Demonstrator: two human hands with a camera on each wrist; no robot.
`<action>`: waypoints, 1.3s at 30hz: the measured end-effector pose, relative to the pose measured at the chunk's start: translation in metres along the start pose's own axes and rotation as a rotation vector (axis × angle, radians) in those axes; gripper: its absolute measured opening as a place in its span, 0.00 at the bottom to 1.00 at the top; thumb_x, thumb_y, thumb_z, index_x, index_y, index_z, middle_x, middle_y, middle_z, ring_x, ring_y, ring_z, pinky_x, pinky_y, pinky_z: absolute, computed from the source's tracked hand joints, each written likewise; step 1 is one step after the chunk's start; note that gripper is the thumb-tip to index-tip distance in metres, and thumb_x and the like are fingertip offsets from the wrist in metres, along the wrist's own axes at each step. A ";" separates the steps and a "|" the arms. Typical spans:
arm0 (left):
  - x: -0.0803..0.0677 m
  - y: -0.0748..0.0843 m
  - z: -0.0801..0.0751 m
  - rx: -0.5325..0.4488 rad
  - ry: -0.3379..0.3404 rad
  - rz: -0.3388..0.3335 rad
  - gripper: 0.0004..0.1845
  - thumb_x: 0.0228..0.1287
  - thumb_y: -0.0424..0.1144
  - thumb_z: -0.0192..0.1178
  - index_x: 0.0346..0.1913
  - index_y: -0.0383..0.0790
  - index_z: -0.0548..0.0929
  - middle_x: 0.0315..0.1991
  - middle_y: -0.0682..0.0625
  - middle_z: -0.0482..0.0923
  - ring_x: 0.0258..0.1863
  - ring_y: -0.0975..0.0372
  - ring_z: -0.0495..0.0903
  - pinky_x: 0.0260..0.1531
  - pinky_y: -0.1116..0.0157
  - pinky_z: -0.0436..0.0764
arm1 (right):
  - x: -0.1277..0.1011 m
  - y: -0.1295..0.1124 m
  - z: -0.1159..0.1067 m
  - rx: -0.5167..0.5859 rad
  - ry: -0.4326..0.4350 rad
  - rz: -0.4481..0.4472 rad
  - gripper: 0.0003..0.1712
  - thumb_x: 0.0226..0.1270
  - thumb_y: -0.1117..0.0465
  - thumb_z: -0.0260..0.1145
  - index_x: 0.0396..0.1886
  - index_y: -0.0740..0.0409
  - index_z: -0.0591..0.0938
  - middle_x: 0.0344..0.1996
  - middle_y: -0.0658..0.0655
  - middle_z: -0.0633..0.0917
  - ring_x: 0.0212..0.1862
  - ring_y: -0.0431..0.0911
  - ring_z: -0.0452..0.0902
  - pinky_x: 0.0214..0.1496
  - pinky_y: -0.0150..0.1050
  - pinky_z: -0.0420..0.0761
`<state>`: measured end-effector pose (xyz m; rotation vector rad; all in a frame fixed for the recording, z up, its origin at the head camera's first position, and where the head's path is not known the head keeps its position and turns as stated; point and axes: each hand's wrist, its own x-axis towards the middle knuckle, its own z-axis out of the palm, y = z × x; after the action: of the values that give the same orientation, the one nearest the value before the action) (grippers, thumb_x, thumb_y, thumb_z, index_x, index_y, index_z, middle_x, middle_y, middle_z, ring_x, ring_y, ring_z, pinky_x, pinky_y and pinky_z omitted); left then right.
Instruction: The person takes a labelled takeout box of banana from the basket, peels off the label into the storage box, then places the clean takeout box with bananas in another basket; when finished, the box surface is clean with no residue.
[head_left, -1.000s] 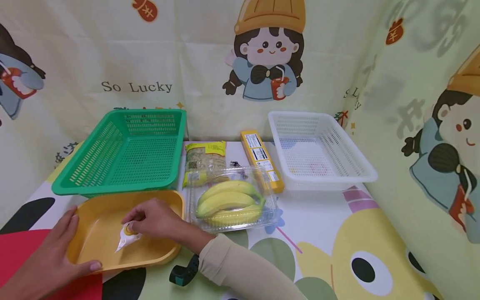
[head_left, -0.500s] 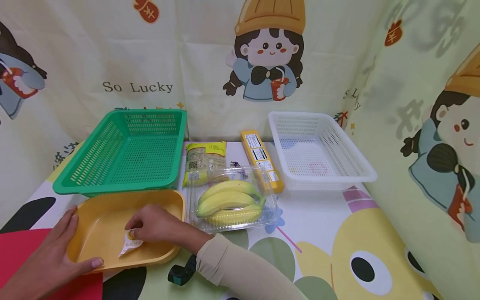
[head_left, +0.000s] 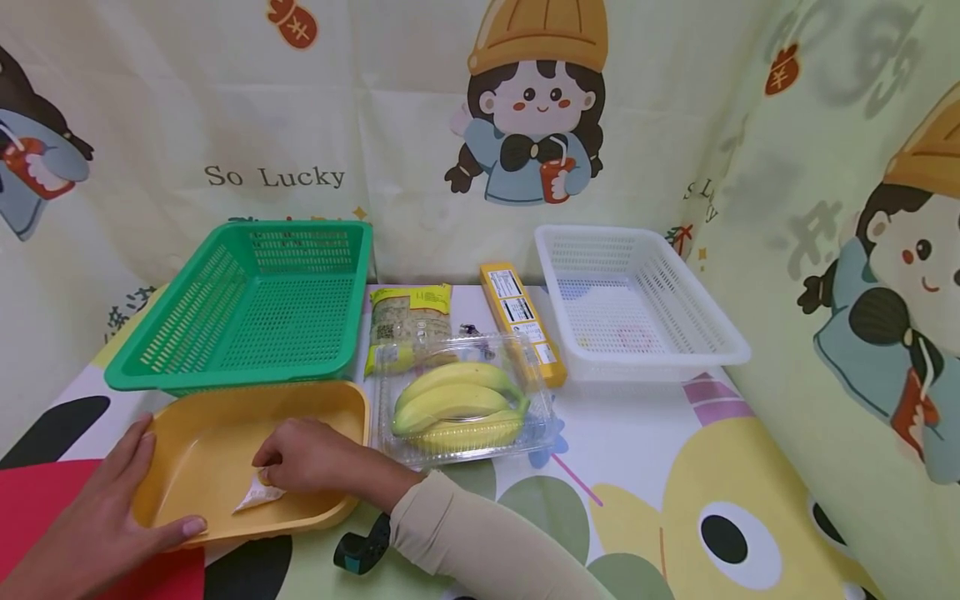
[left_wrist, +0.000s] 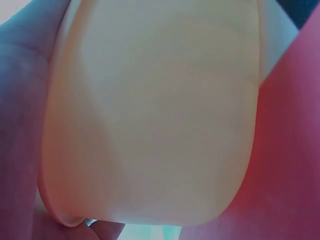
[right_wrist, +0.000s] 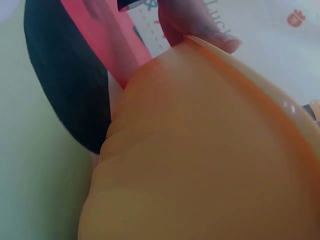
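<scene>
In the head view my right hand (head_left: 307, 457) reaches into a yellow plastic basin (head_left: 180, 467) and pinches a small white triangular packet (head_left: 260, 493) with a yellow mark. The packet's tip points to the lower left, close to the basin's floor; the fingers hide its upper end. My left hand (head_left: 105, 508) holds the basin's left end, thumb over the near rim and fingers by the left rim. Both wrist views show mainly the basin's outer wall (left_wrist: 165, 120). My left thumb (right_wrist: 220, 41) lies over the rim in the right wrist view.
A green basket (head_left: 300, 317) stands behind the basin. Right of it lie a clear clamshell of bananas (head_left: 457, 408), a yellow-topped bag (head_left: 411, 317), a small dark item (head_left: 471, 330) and a long orange box (head_left: 521, 321). A white basket (head_left: 637, 292) sits at the back right.
My right hand has sunk slightly toward the near side of the basin, bringing the packet lower. The left hand and the basin stay about where they were.
</scene>
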<state>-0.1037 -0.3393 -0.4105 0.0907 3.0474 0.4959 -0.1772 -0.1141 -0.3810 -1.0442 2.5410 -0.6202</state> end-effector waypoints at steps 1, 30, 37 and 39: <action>0.000 0.001 -0.001 0.001 -0.002 -0.001 0.70 0.50 0.66 0.67 0.70 0.18 0.33 0.71 0.26 0.21 0.59 0.29 0.44 0.37 0.35 0.76 | 0.000 0.000 0.000 -0.009 0.001 0.001 0.13 0.69 0.57 0.65 0.50 0.45 0.88 0.40 0.34 0.84 0.40 0.23 0.72 0.40 0.15 0.66; 0.000 0.002 0.000 -0.019 0.015 0.010 0.71 0.48 0.64 0.69 0.71 0.20 0.33 0.72 0.26 0.22 0.58 0.29 0.45 0.35 0.36 0.78 | -0.015 -0.004 -0.013 0.128 0.128 -0.023 0.20 0.77 0.52 0.55 0.64 0.46 0.78 0.33 0.35 0.82 0.17 0.32 0.65 0.23 0.23 0.67; 0.000 0.000 0.001 -0.017 0.008 0.010 0.70 0.49 0.64 0.69 0.70 0.19 0.34 0.72 0.27 0.22 0.59 0.29 0.45 0.37 0.35 0.76 | -0.026 -0.002 -0.029 0.172 0.130 -0.093 0.20 0.76 0.52 0.55 0.62 0.50 0.80 0.41 0.35 0.84 0.30 0.23 0.69 0.33 0.17 0.69; 0.001 -0.001 0.002 -0.011 0.002 0.008 0.70 0.50 0.64 0.68 0.70 0.19 0.34 0.72 0.27 0.21 0.59 0.28 0.44 0.37 0.34 0.75 | -0.029 0.000 -0.031 0.189 0.135 -0.100 0.20 0.76 0.52 0.55 0.61 0.49 0.80 0.43 0.35 0.84 0.34 0.20 0.69 0.36 0.16 0.68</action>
<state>-0.1043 -0.3396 -0.4123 0.1025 3.0476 0.5139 -0.1716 -0.0844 -0.3509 -1.1007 2.4929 -0.9679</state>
